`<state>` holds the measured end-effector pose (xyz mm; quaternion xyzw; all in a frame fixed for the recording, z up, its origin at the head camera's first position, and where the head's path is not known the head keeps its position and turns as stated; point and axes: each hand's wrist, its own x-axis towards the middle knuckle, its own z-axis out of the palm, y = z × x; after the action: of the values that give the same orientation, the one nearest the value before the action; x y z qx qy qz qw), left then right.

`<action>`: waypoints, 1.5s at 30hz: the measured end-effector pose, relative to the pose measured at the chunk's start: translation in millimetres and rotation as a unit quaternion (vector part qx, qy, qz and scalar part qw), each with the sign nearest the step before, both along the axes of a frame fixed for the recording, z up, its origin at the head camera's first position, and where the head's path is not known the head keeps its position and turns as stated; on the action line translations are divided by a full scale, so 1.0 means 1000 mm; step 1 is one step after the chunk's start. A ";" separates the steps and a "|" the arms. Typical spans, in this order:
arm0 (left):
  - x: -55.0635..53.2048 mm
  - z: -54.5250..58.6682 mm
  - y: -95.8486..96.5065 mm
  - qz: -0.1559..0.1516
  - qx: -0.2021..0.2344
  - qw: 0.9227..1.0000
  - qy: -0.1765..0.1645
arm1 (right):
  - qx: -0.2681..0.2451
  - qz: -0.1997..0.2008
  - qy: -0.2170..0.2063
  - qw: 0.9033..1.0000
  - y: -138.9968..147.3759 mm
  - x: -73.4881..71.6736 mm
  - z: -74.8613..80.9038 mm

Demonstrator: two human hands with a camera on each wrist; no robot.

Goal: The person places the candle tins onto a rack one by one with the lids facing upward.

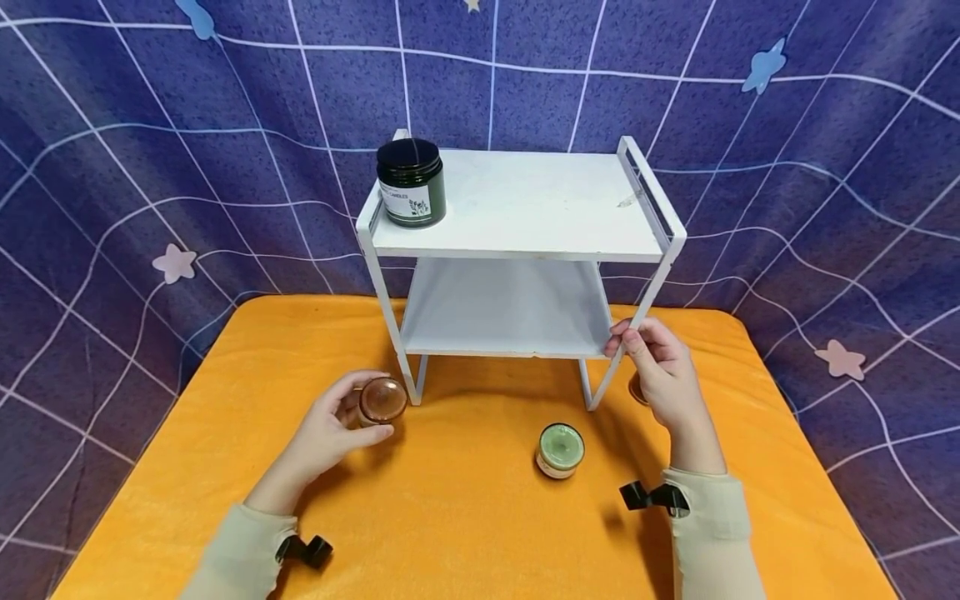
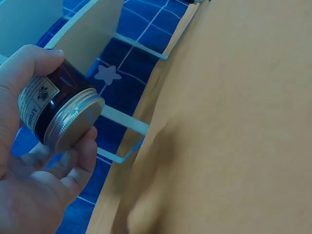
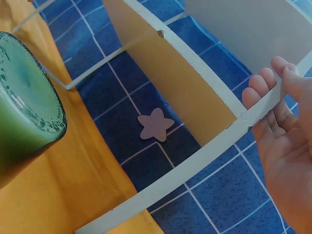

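Note:
My left hand (image 1: 326, 437) holds a small brown glass jar (image 1: 383, 400) between thumb and fingers, beside the shelf's left front leg. The left wrist view shows its label and silver screw lid (image 2: 75, 120); in the head view its glass base faces up. My right hand (image 1: 663, 367) grips the right front leg of a white two-tier shelf (image 1: 525, 208), level with the lower board, thumb in front and fingers behind. A small green glass jar (image 1: 561, 450) stands base up on the cloth between the hands.
A dark green candle jar (image 1: 412, 185) with a black lid stands at the top board's left end. Another brown round object (image 1: 637, 388) is partly hidden behind my right hand. Orange cloth (image 1: 465, 517) covers the table; a blue gridded curtain (image 1: 525, 75) hangs behind.

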<state>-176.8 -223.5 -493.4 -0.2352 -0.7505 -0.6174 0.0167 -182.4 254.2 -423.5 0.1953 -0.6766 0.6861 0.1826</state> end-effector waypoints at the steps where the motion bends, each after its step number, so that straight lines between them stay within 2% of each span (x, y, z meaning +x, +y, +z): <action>1: -0.001 0.001 -0.001 0.005 -0.004 1.000 0.000 | -0.002 0.002 0.001 1.000 0.000 0.000 0.000; 10: -0.018 0.019 -0.014 0.029 -0.031 0.999 0.009 | 0.002 0.002 0.008 1.000 0.000 -0.002 -0.002; 17: -0.029 0.044 -0.016 0.036 -0.035 0.998 0.024 | -0.007 0.012 -0.003 1.000 0.002 0.000 -0.001; 21: -0.033 0.060 -0.019 0.056 -0.058 0.996 0.035 | -0.001 0.009 0.004 1.000 0.002 -0.001 -0.001; 26: -0.035 0.076 -0.025 0.080 -0.114 0.989 0.041 | 0.000 0.001 0.010 1.000 0.001 -0.003 -0.002; 33: -0.036 0.088 -0.032 0.102 -0.152 0.983 0.029 | -0.004 0.005 0.015 1.000 0.001 -0.003 -0.001; 39: -0.036 0.095 -0.036 0.120 -0.169 0.977 0.045 | -0.004 0.002 0.012 1.000 0.001 -0.002 -0.002; 45: -0.033 0.101 -0.037 0.130 -0.160 0.977 0.058 | -0.002 0.001 0.008 1.000 -0.001 -0.002 -0.001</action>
<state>-210.0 -260.1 -392.7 -0.1710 -0.8613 -0.4673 0.1023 -184.2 253.4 -424.5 0.2013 -0.6736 0.6859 0.1879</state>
